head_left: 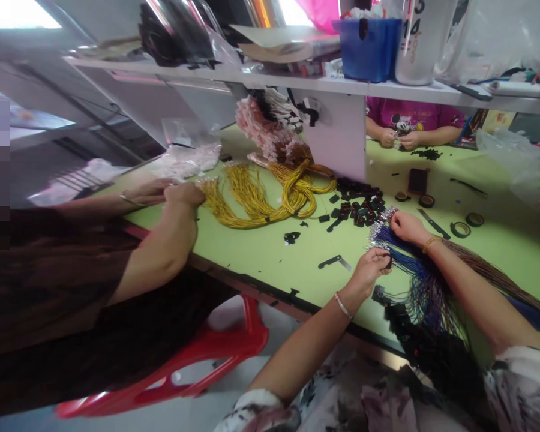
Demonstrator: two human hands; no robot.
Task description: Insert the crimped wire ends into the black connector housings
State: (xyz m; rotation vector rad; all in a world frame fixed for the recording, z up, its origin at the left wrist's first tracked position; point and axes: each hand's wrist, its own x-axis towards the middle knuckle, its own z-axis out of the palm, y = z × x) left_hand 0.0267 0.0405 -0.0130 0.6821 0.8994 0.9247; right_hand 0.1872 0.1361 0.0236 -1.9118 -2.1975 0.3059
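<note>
My left hand (369,269) is closed in a pinch around a small black connector housing (389,261), low over the near side of the green table. Just beyond it, my right hand (408,228) has its fingers pinched at the silver-tipped ends of a wire bundle; the exact wire between them is too small to make out. Blue wires (407,264) with silver terminals (377,231) lie under and between both hands. Black housings joined to wires (402,324) hang in a cluster by the table edge, close to my lap. Brown wires (486,264) run off below my right forearm.
Loose black housings (357,207) are heaped beyond my hands. An open-bladed knife (335,262), another knife (433,224) and tape rolls (460,229) lie around. At left, a co-worker's hands (180,192) touch yellow wires (252,210); another person (407,123) sits opposite. A shelf (270,80) crosses above.
</note>
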